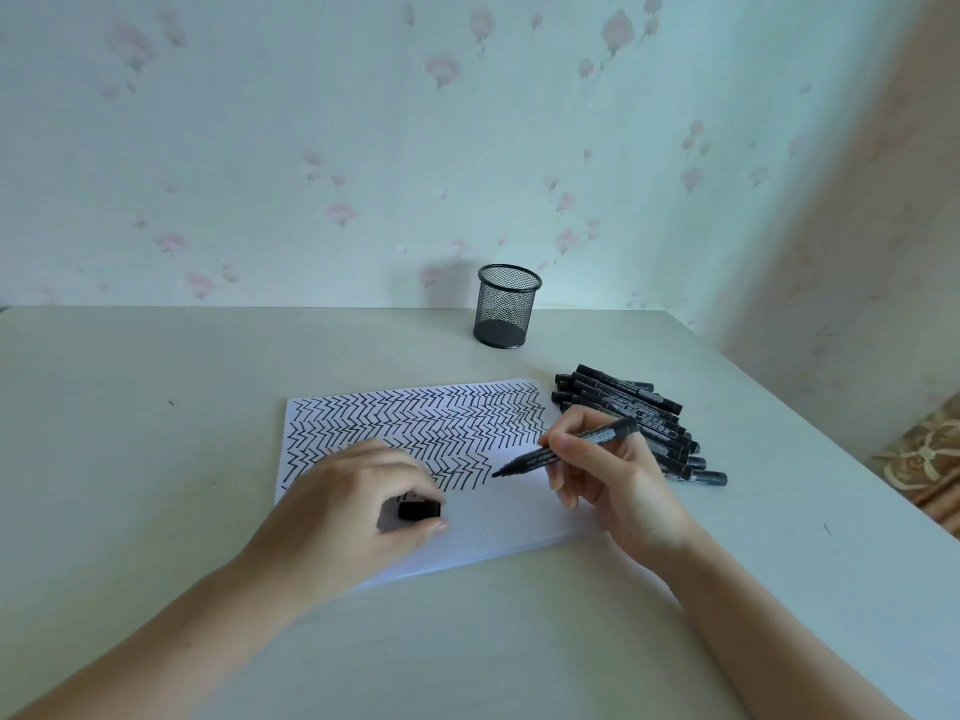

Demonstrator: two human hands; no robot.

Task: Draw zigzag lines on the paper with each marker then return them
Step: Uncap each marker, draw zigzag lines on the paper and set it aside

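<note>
Right hand gripping an uncapped black marker, tip just above the zigzag-covered paper, left hand pinching its cap over the sheet, spare markers piled right, mesh cup behind.

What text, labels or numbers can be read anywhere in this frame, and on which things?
Nothing can be read for certain.
Marker in the right hand: pale print on the barrel, too blurred to read.
Pile of markers beside the paper: pale label print, too small and blurred.
Paper: only drawn zigzag lines, no words.
Mesh pen holder and cap in the left hand: no text visible.
</note>
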